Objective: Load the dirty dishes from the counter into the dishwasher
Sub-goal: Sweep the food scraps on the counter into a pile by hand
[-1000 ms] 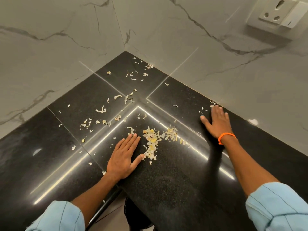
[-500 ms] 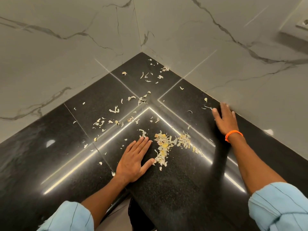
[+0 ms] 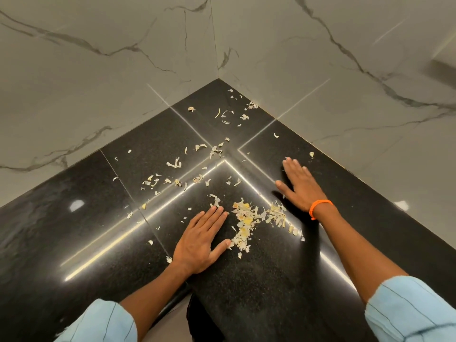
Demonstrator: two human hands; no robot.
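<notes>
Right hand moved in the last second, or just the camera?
Yes. The right hand has slid away from the marble wall toward the scrap pile.

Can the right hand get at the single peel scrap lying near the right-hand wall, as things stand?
Probably yes. The right hand lies flat and empty on the counter, and the scrap sits just beyond its fingertips with nothing between.

This is a home kitchen. A polished black speckled granite counter (image 3: 259,287) runs into an inner corner where two walls of pale grey marble-veined tiles (image 3: 98,70) meet. Scattered pale yellow-white vegetable peel scraps (image 3: 244,225) litter the counter from its far corner towards its near edge, the leavings of food preparation.
</notes>
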